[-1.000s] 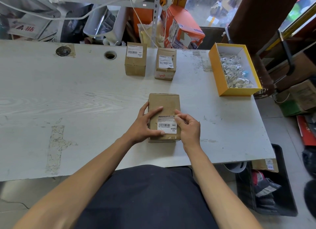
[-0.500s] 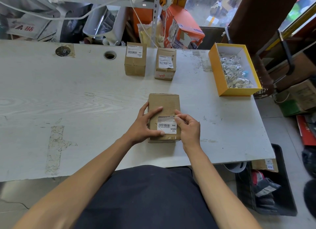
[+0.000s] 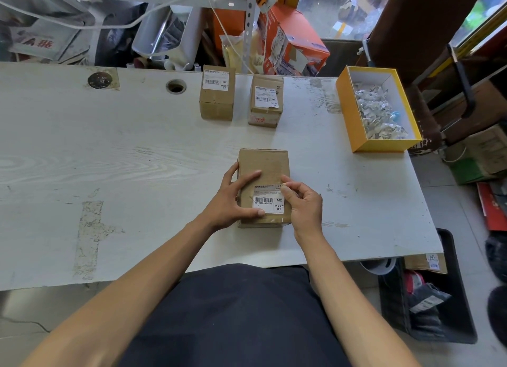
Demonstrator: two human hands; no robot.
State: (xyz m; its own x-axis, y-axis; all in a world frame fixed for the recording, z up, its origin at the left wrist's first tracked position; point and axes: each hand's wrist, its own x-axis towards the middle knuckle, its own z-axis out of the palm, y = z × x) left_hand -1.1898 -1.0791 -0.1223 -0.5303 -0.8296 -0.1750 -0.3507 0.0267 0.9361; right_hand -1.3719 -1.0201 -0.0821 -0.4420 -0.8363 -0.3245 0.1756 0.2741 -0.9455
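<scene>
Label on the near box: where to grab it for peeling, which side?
Take the label at its far right corner, coming from the right. It lies flat on the box top, so only a corner likely gives purchase; the right hand pinches there, and the left hand presses the box down.

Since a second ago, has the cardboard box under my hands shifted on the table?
No. The cardboard box lies just as far from the cable hole and the yellow tray as before.
</scene>
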